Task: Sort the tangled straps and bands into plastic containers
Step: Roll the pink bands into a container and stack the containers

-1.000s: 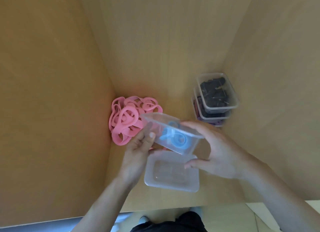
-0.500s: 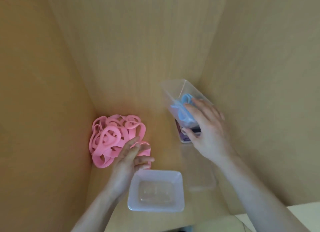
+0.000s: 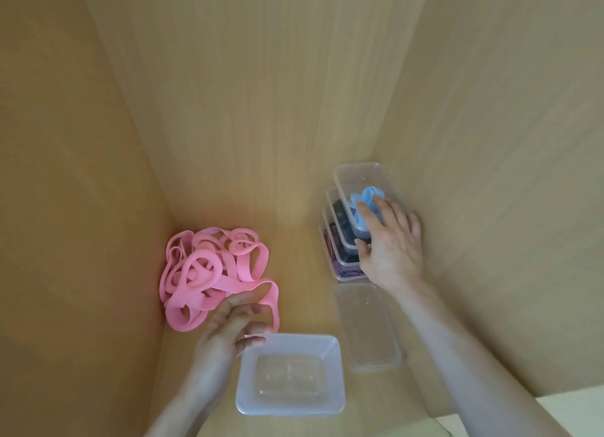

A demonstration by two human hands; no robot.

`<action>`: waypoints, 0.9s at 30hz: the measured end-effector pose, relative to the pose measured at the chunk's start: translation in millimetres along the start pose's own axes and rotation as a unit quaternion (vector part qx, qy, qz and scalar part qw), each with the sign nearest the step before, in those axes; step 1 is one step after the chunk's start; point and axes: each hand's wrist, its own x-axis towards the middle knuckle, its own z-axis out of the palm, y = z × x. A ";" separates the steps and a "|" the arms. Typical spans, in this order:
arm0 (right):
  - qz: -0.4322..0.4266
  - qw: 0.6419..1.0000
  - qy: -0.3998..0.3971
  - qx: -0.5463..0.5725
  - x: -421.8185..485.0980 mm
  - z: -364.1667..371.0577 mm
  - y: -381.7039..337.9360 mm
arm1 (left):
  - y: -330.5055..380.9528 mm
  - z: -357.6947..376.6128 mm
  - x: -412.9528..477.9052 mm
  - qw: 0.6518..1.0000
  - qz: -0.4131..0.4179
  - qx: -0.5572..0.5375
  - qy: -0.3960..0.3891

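Pink bands (image 3: 212, 273) lie tangled in the shelf's (image 3: 294, 234) left back corner. The left hand (image 3: 228, 332) has its fingers curled around one pink loop beside the empty container (image 3: 291, 404) at the front edge. The right hand (image 3: 392, 243) grasps the top container (image 3: 353, 175), holding blue bands (image 3: 366, 198), on the stack (image 3: 330, 240) by the right wall; a lid (image 3: 369, 332) lies in front.

Pink bands (image 3: 209, 273): you see a tangled heap against the left wall, one loop trailing toward the empty container.
Empty container (image 3: 291, 376): clear, rectangular, upright, open, nearest you.
Stacked containers (image 3: 343, 240): three clear tubs by the right wall; top one (image 3: 359, 181) holds blue bands (image 3: 367, 198), lower ones dark and purple.
Lid (image 3: 367, 327): clear, flat, beside the stack.
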 end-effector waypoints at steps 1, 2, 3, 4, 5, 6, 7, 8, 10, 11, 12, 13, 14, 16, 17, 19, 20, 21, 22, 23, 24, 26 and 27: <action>-0.001 1.000 -0.009 -0.006 -1.8 -0.6 -0.9 | -1.7 -0.8 -0.7 1.000 -0.002 -0.001 0.002; -0.002 1.000 -0.016 -0.008 -3.1 -1.1 -2.1 | -3.2 -1.5 -1.0 1.000 -0.003 0.000 0.003; -0.004 1.000 -0.021 -0.009 -4.3 -2.3 -3.5 | -4.8 -2.2 -1.7 1.000 -0.003 0.002 0.004; -0.005 1.000 -0.021 -0.007 -5.8 -4.0 -4.9 | -6.3 -2.5 -2.1 1.000 -0.003 0.003 0.005; -0.003 1.000 -0.018 -0.003 -7.2 -7.0 -6.6 | -7.3 -2.7 -2.4 1.000 -0.003 0.002 0.006; -0.002 1.000 -0.011 0.004 -8.8 -11.0 -8.8 | -7.8 -2.8 -2.7 1.000 -0.003 0.001 0.006; -0.002 1.000 0.000 0.014 -10.8 -16.2 -11.7 | -8.2 -2.9 -2.8 1.000 -0.003 -0.001 0.007; -0.007 0.999 0.019 0.029 -13.7 -21.8 -15.6 | -8.4 -2.8 -2.6 1.000 -0.004 -0.001 0.008; -0.036 0.993 0.075 0.084 -22.7 -32.6 -26.2 | -9.0 -1.5 -2.2 1.000 -0.007 0.001 0.012; -0.056 0.986 0.100 0.121 -28.8 -36.1 -32.5 | -9.7 -0.3 -2.4 1.000 -0.011 -0.001 0.016; -0.077 0.978 0.112 0.156 -35.6 -37.7 -39.5 | -10.4 0.8 -3.1 1.000 -0.015 -0.003 0.021; -0.100 0.972 0.109 0.185 -42.4 -37.1 -47.5 | -10.9 1.1 -4.3 0.999 -0.018 -0.005 0.027; -0.122 0.966 0.094 0.206 -48.7 -33.9 -56.6 | -10.5 0.4 -6.3 0.999 -0.020 -0.004 0.033; -0.156 0.960 0.041 0.229 -57.6 -19.7 -75.7 | -8.0 -6.3 -12.5 0.999 -0.019 -0.003 0.045; -0.162 0.958 0.006 0.236 -60.2 -10.0 -84.3 | -7.4 -11.5 -15.9 0.998 -0.019 -0.005 0.052; -0.151 0.956 -0.090 0.236 -63.4 10.5 -98.0 | -9.0 -21.4 -24.0 0.997 -0.015 0.014 0.077; -0.140 0.954 -0.150 0.220 -64.7 20.0 -102.0 | -12.3 -26.1 -27.7 0.994 -0.006 0.056 0.096; -0.128 0.949 -0.205 0.203 -66.1 29.1 -104.2 | -17.2 -29.8 -30.5 0.986 0.009 0.125 0.112; -0.113 0.942 -0.248 0.196 -67.8 37.5 -104.6 | -22.7 -32.0 -32.9 0.972 0.021 0.201 0.117; -0.093 0.934 -0.281 0.201 -70.0 44.6 -103.8 | -28.7 -32.6 -34.4 0.958 0.022 0.264 0.111; -0.073 0.923 -0.311 0.213 -72.7 50.0 -103.4 | -34.2 -32.0 -35.2 0.948 0.008 0.302 0.101; -0.048 0.898 -0.361 0.246 -76.7 57.8 -106.3 | -45.1 -31.6 -33.8 0.939 -0.027 0.333 0.077; -0.047 0.887 -0.377 0.263 -78.4 60.7 -109.4 | -49.3 -31.5 -33.0 0.935 -0.036 0.346 0.069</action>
